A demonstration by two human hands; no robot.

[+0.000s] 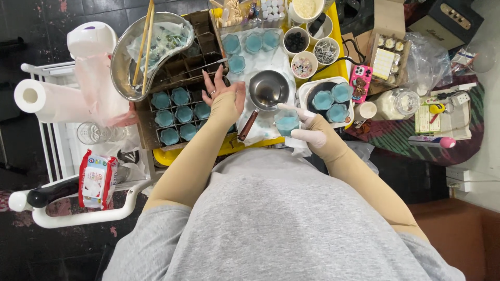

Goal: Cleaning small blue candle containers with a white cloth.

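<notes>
My left hand (223,93) is bare with fingers spread, resting on the yellow table (166,156) beside a cardboard divider box (179,112) filled with several small cups of blue wax. My right hand (304,127), in a white glove, holds one small glass cup of blue wax (286,123) near the table's front edge. A small metal saucepan (268,89) with a dark handle sits between the two hands.
A white dish (327,99) holds three blue cups. Small bowls of trimmings (307,52) stand behind it. A metal kidney tray with wooden sticks (148,47) sits at the back left, a paper towel roll (44,99) and wipes pack (97,179) on the left cart.
</notes>
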